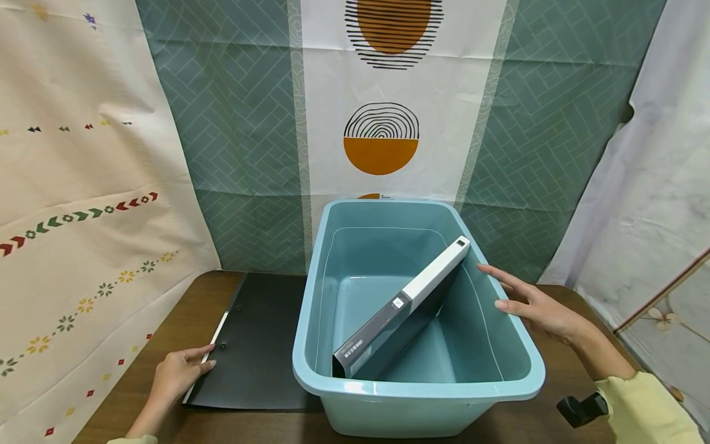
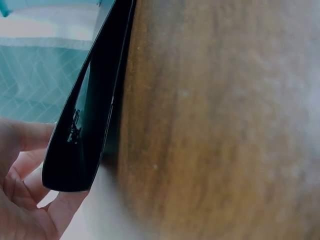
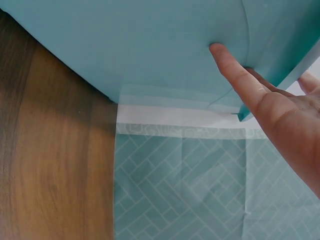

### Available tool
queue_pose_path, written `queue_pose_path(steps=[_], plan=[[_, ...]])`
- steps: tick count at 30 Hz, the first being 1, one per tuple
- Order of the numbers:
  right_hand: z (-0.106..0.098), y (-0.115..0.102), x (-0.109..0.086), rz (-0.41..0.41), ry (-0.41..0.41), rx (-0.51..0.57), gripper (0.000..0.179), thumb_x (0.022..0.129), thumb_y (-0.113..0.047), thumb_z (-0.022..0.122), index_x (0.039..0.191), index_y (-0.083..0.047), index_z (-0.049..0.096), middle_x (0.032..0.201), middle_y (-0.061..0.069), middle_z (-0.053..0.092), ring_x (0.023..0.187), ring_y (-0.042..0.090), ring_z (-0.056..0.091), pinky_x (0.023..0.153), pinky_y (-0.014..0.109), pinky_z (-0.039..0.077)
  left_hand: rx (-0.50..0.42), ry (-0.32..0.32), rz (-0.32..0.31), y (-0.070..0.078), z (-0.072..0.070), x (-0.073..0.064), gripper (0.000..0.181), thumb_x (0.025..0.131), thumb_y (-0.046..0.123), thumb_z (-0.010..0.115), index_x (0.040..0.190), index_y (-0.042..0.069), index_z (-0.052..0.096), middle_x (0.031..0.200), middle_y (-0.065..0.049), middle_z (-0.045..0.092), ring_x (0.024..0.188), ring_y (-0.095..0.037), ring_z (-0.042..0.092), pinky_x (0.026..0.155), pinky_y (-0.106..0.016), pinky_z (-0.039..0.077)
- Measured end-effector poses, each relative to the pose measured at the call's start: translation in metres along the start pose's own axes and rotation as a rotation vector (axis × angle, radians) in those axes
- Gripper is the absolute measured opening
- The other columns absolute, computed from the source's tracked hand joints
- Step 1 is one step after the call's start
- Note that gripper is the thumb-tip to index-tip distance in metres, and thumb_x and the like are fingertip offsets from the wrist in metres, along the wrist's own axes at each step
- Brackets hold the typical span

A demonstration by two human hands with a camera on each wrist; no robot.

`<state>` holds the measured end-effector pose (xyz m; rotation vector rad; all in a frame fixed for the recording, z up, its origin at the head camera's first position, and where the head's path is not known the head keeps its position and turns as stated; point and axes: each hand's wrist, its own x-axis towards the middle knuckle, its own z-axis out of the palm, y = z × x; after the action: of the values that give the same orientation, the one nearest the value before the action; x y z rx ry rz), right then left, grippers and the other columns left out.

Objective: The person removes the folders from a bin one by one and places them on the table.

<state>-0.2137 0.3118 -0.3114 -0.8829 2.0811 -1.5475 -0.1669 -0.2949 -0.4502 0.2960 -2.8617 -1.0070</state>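
A black ring binder (image 1: 257, 345) lies on the table at the left, its pale spine edge toward my left hand (image 1: 179, 373). That hand pinches the spine, and the left wrist view shows thumb and fingers on either side of the binder's end (image 2: 70, 165), with metal parts inside. A light blue plastic tub (image 1: 418, 390) stands right of it, overlapping the binder's right side in the head view. Inside the tub a second binder (image 1: 407, 302), with a white and grey spine, leans diagonally. My right hand (image 1: 532, 306) touches the tub's right rim, one straight finger (image 3: 235, 72) along its outer wall.
The brown wooden table (image 1: 246, 428) lies under both. A green and white patterned cloth (image 1: 238, 123) hangs behind, with a cream embroidered cloth (image 1: 83, 216) on the left and a pale cloth (image 1: 660, 203) on the right. A black device (image 1: 582, 410) sits by the right sleeve.
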Motion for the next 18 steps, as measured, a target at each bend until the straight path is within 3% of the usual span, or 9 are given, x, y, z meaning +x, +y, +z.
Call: queue_pose_path(steps=[5, 14, 18], plan=[[0.0, -0.0004, -0.0003, -0.008, -0.011, 0.031, 0.06, 0.097, -0.005, 0.034, 0.148, -0.018, 0.005, 0.134, -0.004, 0.035, 0.114, 0.015, 0.051, 0.082, 0.041, 0.049, 0.016, 0.025, 0.017, -0.0011, 0.001, -0.0008, 0.037, 0.076, 0.019, 0.07, 0.108, 0.001, 0.066, 0.087, -0.018, 0.068, 0.099, -0.046, 0.054, 0.074, -0.052, 0.043], [0.0024, -0.0036, -0.001, 0.032, 0.042, -0.033, 0.061, 0.097, -0.007, 0.038, 0.148, -0.02, 0.008, 0.137, 0.0, 0.03, 0.113, 0.009, 0.05, 0.081, 0.04, 0.049, 0.078, 0.026, 0.081, -0.0019, 0.0016, -0.0002, 0.035, 0.076, 0.018, 0.07, 0.106, -0.001, 0.066, 0.087, -0.019, 0.068, 0.094, -0.046, 0.056, 0.071, -0.052, 0.043], [0.0029, -0.0049, -0.001, 0.035, 0.056, -0.07, 0.061, 0.097, -0.007, 0.039, 0.148, -0.019, 0.008, 0.139, 0.01, 0.029, 0.112, 0.009, 0.051, 0.081, 0.041, 0.05, 0.084, -0.002, 0.08, -0.002, 0.0009, 0.0011, 0.036, 0.076, 0.018, 0.071, 0.107, -0.001, 0.066, 0.089, -0.02, 0.067, 0.095, -0.046, 0.056, 0.073, -0.054, 0.043]])
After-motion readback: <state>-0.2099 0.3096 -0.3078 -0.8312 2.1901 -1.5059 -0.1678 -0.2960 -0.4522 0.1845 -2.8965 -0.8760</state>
